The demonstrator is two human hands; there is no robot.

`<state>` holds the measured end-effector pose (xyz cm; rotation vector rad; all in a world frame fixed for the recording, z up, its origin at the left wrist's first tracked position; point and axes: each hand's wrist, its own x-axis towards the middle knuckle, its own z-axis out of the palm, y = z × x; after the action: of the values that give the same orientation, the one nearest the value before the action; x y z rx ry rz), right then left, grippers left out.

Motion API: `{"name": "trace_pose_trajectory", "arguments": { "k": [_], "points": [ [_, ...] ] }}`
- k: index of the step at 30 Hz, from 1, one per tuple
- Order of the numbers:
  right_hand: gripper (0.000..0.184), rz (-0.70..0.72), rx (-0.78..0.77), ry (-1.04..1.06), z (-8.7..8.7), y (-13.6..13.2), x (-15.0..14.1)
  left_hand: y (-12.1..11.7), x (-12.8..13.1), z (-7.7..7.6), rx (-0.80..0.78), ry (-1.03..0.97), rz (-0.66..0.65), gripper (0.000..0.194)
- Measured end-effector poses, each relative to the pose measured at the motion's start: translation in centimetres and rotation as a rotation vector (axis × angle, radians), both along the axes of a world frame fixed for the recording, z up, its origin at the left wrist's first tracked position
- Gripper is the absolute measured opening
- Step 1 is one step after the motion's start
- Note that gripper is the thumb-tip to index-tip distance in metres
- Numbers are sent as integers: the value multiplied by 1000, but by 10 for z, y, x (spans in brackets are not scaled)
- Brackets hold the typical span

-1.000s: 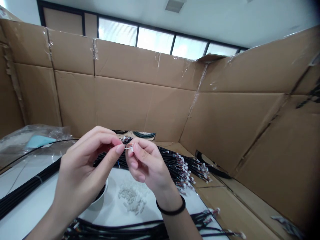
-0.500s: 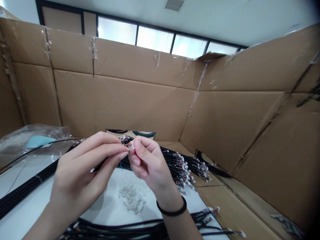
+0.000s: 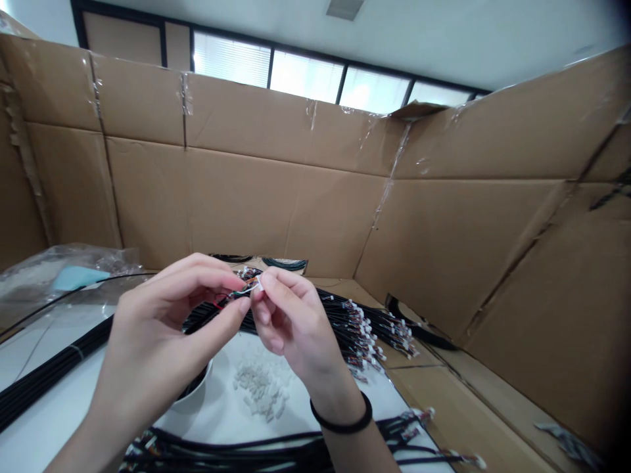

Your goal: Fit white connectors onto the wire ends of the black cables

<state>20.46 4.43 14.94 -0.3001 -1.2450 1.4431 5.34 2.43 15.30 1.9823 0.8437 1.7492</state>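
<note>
While left fingers [image 3: 224, 330] stand slightly apart, right fingers [image 3: 282, 297] pinch a connector [image 3: 259, 284].

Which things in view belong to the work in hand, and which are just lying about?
Apparently part of the work:
- connector, pinched in the right hand
- thin wires, by the left hand
- white pieces, likely
- black cables, likely

Seemingly just lying about:
- bag
- blue sheet

No txt, labels, nos. or signs legible anywhere.

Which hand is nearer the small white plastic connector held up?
Right: the right hand pinches the connector; the left hand is left of it, by its thin coloured wires.
</note>
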Motion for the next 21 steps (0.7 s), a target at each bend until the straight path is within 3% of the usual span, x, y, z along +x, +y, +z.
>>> {"name": "trace_pose_trajectory", "arguments": {
  "k": [5,9,21],
  "points": [
    [28,-44,-19,-1,2,-1,0,0,-1,5,-136,-5,-109,8],
    [28,-37,-45,-9,3,-2,-1,0,0,4,-145,-8,-92,5],
    [26,97,-131,35,4,-5,0,-5,3,3,115,92,30,14]
  ]
}}
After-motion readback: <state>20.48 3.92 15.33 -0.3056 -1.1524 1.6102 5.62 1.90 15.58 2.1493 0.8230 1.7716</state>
